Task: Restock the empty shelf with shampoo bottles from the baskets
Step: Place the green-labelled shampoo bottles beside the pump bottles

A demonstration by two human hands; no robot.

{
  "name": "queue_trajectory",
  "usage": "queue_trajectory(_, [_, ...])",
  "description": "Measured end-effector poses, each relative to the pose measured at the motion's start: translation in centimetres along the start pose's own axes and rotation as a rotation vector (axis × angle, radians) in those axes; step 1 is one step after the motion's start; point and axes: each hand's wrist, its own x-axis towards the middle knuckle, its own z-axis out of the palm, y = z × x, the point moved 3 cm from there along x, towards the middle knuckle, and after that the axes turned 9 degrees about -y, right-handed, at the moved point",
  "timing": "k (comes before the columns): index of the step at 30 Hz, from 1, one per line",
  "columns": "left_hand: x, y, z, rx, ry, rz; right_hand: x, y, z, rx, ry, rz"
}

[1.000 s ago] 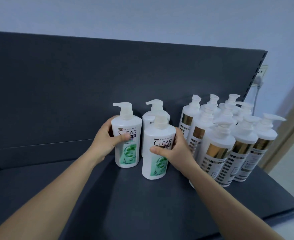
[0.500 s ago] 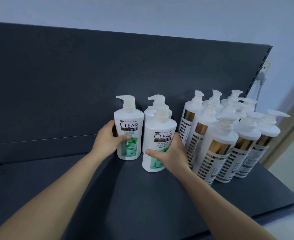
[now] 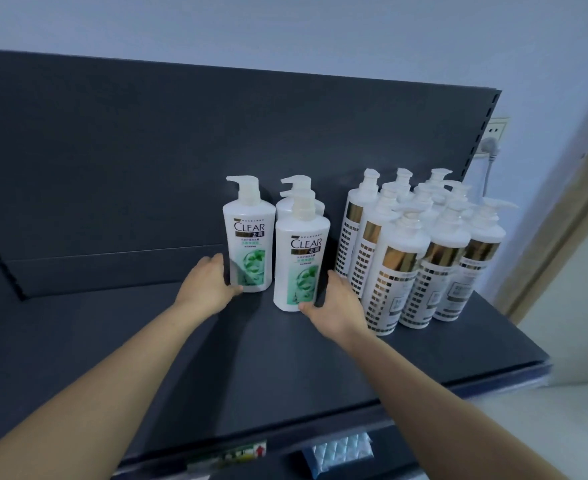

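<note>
Head view, left grip: the left grip [image 3: 209, 285] is clamped low on the left side of the left CLEAR bottle [image 3: 249, 244], with the thumb across the front near the base.
Right grip: the right grip [image 3: 337, 303] is clamped low on the right side of the front CLEAR bottle [image 3: 301, 258], with the thumb at its front base.
Bottles: both stand upright on the shelf [image 3: 285, 368], long axes vertical and pump spouts pointing left. Each rises straight above its grip.
Spacing between grips: the two held bottles are just beside each other with a narrow gap between them. The front one stands nearer the person.
Beyond the right grip: a rear CLEAR bottle [image 3: 287, 206] stands directly behind the front one; whether they touch I cannot tell.
Right of the right grip: the gold-banded bottles [image 3: 406, 258] are packed close, the nearest just beside the back of that hand.
Left of the left grip: bare shelf runs on, so further bottles would likely go on that side.
Letting go, as a judgement: each grip would best slide back low toward the person. The right one has the least room and could knock a tall neighbour.
Hidden: the fingers of both grips lie behind the bottles. The rear bottle shows only its pump and shoulder. No baskets are in view.
Below the shelf edge: a white quilted pack [image 3: 341, 452], partly cut off.
</note>
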Motion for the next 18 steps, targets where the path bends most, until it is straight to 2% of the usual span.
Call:
queue_trajectory(7, [-6.6,0.8,2.0,0.275,-0.064,0.12,-5.6,1.1,0.1,-0.214,-0.083,-0.13])
queue_trajectory(11, [-9.8,2.4,3.3,0.418,-0.07,0.234,-9.2,2.0,-0.2,-0.326,-0.067,-0.143])
queue_trajectory(14, [-11.8,3.7,4.2,0.469,-0.075,0.344,-12.2,3.0,-0.7,-0.395,-0.004,-0.1])
queue_trajectory(18, [-15.3,5.5,6.2,0.49,-0.113,0.504,-17.6,5.5,-0.8,-0.445,0.044,0.06])
